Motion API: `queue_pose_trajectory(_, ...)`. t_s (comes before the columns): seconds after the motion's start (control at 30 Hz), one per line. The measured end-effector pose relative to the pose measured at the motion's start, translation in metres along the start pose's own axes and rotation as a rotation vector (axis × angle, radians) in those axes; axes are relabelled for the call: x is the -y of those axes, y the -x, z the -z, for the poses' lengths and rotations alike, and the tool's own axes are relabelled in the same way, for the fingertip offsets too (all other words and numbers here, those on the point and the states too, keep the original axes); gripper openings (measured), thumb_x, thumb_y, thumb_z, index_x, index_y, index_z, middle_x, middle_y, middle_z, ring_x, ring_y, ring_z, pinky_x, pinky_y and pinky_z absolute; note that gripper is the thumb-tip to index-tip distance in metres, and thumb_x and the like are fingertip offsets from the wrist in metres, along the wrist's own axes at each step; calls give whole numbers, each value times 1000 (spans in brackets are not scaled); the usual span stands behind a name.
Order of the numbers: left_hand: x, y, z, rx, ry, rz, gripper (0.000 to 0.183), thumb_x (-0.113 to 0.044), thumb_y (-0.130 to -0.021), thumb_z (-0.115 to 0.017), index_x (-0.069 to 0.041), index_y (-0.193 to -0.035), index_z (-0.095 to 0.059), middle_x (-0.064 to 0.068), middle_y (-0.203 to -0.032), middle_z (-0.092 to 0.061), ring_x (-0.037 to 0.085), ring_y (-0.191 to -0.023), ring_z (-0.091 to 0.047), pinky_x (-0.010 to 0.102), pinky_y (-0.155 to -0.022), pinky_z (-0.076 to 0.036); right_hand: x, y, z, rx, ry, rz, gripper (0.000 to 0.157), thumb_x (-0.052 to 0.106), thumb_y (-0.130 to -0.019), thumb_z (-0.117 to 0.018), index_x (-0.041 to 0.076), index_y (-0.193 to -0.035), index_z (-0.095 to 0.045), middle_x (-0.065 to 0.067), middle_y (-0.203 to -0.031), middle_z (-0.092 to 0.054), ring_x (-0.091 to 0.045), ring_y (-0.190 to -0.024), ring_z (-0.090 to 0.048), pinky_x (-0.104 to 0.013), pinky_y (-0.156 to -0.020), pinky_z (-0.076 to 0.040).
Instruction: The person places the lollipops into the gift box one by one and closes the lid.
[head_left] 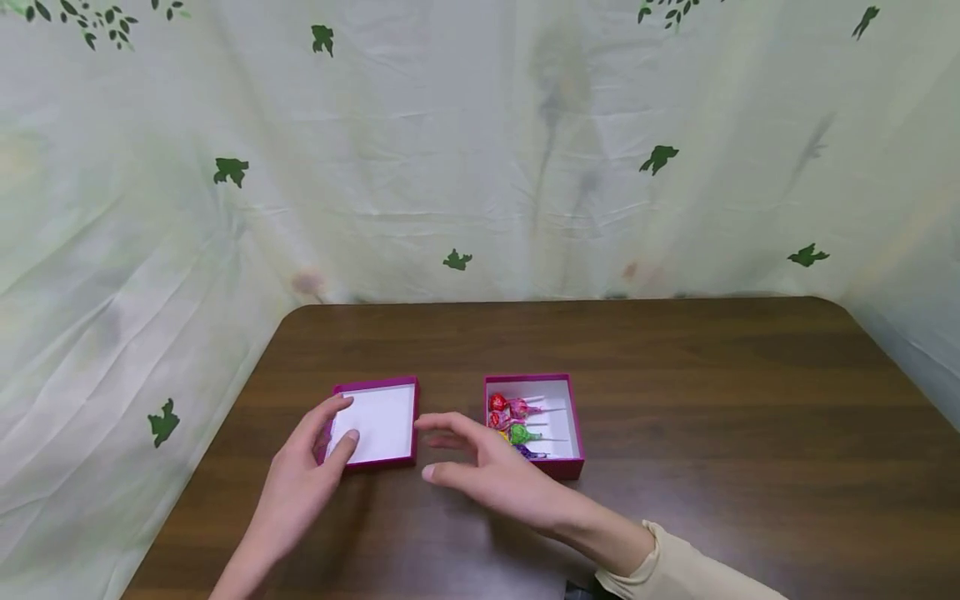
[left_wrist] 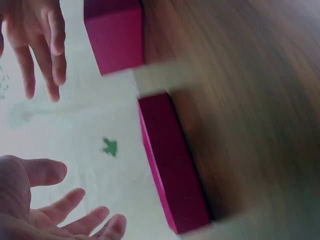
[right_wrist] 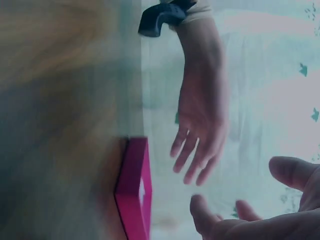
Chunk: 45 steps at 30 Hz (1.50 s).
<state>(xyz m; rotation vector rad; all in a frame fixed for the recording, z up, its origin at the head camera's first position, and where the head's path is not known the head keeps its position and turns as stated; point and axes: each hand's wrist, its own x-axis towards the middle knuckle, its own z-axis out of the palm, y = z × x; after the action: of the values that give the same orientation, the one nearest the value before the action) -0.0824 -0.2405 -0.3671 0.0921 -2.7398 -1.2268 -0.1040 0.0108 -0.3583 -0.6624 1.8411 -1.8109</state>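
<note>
A shallow magenta box part with a white inside lies on the table at the left, nothing in it. Over its left side hovers my left hand, fingers spread and thumb overlapping the white inside in the head view. My right hand is held just right of that part, fingers pointing left and apart from the thumb, holding nothing. Behind its wrist stands a second magenta box with several wrapped lollipops inside, partly hidden by the hand. In the left wrist view my left hand shows a gap to the box.
Both box parts rest on a brown wooden table with rounded far corners. A pale curtain with green leaf shapes hangs behind and at the sides. A dark object shows at the bottom edge, beside the right sleeve.
</note>
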Motion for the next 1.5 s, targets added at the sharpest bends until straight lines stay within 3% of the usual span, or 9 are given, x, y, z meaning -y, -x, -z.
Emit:
queue_pose_trajectory(0.1,14,0,8,27,-39,46,49,-29,-99,-58,-14,-144,-46,17,-147,-42,41,-122,-51,57,-96,-41,-5,-10,-7,-29,-25,2,49,22,-92,-67,27,-137,-52,9,-142,-48,-15,-133,-43,-35,-101,-41)
queue_pose_trajectory(0.27,38,1,17,140,-102,164,60,-36,-100,-55,-6,-148,-35,22,-146,-40,42,-123,-47,57,-94,-43,-14,-25,-15,-98,-25,-23,56,22,-90,-68,22,-142,-47,5,-146,-44,-22,-140,-35,-42,-107,-36)
queue_pose_trajectory(0.37,50,0,21,204,-153,210,66,-41,-99,-55,-3,-149,-31,23,-146,-40,39,-119,-51,52,-89,-47,-21,-32,-19,-126,-8,-47,58,23,-90,-67,18,-143,-44,1,-150,-39,-25,-143,-30,-44,-110,-33)
queue_pose_trajectory(0.5,59,-3,25,254,-107,230,69,-42,-100,-54,-1,-149,-30,24,-144,-43,36,-119,-53,45,-87,-49,-29,-39,-24,-142,45,-92,66,24,-90,-67,9,-147,-38,-9,-152,-35,-33,-141,-31,-48,-109,-33)
queue_pose_trajectory(0.7,64,-14,25,279,64,220,60,-28,-103,-53,5,-148,-29,27,-141,-43,33,-115,-53,29,-83,-51,-39,-49,-32,-168,93,-167,73,28,-89,-68,4,-149,-34,-16,-150,-39,-33,-137,-37,-52,-107,-34)
queue_pose_trajectory(0.93,71,-25,24,318,20,183,55,-22,-103,-50,9,-146,-32,26,-138,-39,26,-97,-54,30,-75,-50,-47,-58,-38,-212,85,-205,73,24,-87,-70,3,-148,-37,-17,-139,-49,-30,-127,-48,-50,-102,-40)
queue_pose_trajectory(1.2,68,-32,19,349,-5,193,59,-19,-104,-45,10,-150,-22,27,-135,-34,31,-105,-48,33,-77,-50,-50,-65,-38,-220,131,-200,76,24,-87,-70,-3,-149,-35,-16,-132,-53,-23,-113,-53,-45,-100,-42)
queue_pose_trajectory(1.37,63,-28,18,316,-18,234,57,-20,-104,-45,9,-149,-27,29,-136,-37,32,-104,-50,35,-80,-47,-51,-64,-40,-223,155,-186,72,23,-87,-70,-4,-146,-40,-17,-135,-53,-24,-117,-53,-44,-101,-42)
queue_pose_trajectory(1.5,59,-20,20,259,13,269,55,-27,-105,-45,6,-148,-35,31,-144,-40,34,-116,-51,36,-86,-47,-50,-59,-42,-223,162,-181,70,23,-86,-70,-2,-145,-42,-15,-137,-53,-25,-122,-53,-44,-102,-42)
